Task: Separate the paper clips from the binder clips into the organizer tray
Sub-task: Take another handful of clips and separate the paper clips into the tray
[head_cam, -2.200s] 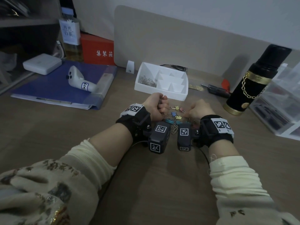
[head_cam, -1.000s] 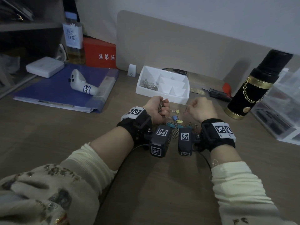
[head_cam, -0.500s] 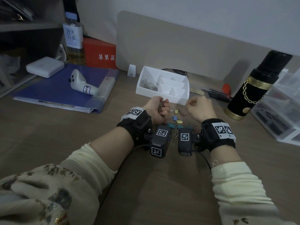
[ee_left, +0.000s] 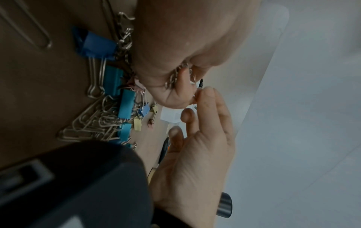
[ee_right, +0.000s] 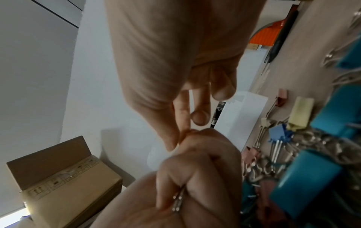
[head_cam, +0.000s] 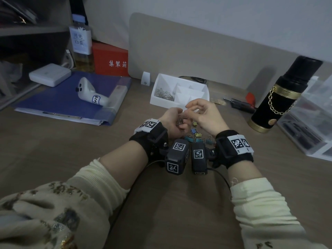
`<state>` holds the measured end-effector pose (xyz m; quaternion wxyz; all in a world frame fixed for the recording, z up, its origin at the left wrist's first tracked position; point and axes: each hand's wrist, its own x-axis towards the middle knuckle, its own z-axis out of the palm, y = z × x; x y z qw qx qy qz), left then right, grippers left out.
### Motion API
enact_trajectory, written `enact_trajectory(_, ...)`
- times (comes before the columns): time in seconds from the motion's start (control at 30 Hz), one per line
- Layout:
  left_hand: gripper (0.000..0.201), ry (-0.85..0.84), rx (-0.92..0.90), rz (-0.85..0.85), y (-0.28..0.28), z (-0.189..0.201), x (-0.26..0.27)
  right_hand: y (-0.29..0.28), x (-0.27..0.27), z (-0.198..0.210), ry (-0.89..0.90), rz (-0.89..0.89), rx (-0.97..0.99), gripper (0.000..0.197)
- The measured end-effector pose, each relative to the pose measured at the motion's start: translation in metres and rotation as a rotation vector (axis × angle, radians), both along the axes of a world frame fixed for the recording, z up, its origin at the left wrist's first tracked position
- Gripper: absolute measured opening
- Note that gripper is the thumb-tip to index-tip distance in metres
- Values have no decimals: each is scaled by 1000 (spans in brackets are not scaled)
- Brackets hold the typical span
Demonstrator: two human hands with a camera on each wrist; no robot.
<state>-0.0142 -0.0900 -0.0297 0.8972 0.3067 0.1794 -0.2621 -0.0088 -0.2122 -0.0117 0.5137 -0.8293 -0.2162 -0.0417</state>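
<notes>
Two hands meet above our desk | left hand (head_cam: 173, 121) curled round a bunch of paper clips (head_cam: 180, 122) | right hand (head_cam: 206, 115) pinches thumb to forefinger at that bunch, other fingers loose | binder clips (head_cam: 195, 136) on desk beneath | organizer tray (head_cam: 201, 93) at 12 o'clock, clips in its 9 o'clock compartment.

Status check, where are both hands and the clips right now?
Left hand grips a bunch of paper clips. Right hand pinching at that bunch. Binder clips on the desk; organizer tray unobstructed.
</notes>
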Motion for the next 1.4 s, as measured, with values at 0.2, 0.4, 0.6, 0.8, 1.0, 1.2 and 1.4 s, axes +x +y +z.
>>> enact_trajectory(0.2, 34, -29, 9, 52, 4, 2, -1, -8, 16, -7, -58, -156, -100, 10)
enact_trajectory(0.4, 36, -60, 56, 115, 13, 2, -3, -22, 17, -7, 161, -190, -511, 15)
enact_trajectory(0.6, 38, -49, 52, 115, 17, -1, -2, -39, 12, 10, 314, -249, -812, 22)
enact_trajectory(0.8, 39, -49, 43, 97, 16, 0, -5, -41, 7, 10, 469, -82, -890, 28)
enact_trajectory(1.0, 39, -51, 58, 99, 14, 0, -7, -36, 3, 5, 404, -125, -774, 13)
enact_trajectory(1.2, 38, -61, 75, 106, 14, 0, -10, -33, 5, 0, 343, -122, -779, 8)
enact_trajectory(1.4, 37, -34, 83, 114, 15, 0, -12, -31, 5, 6, 157, -215, -702, 13)
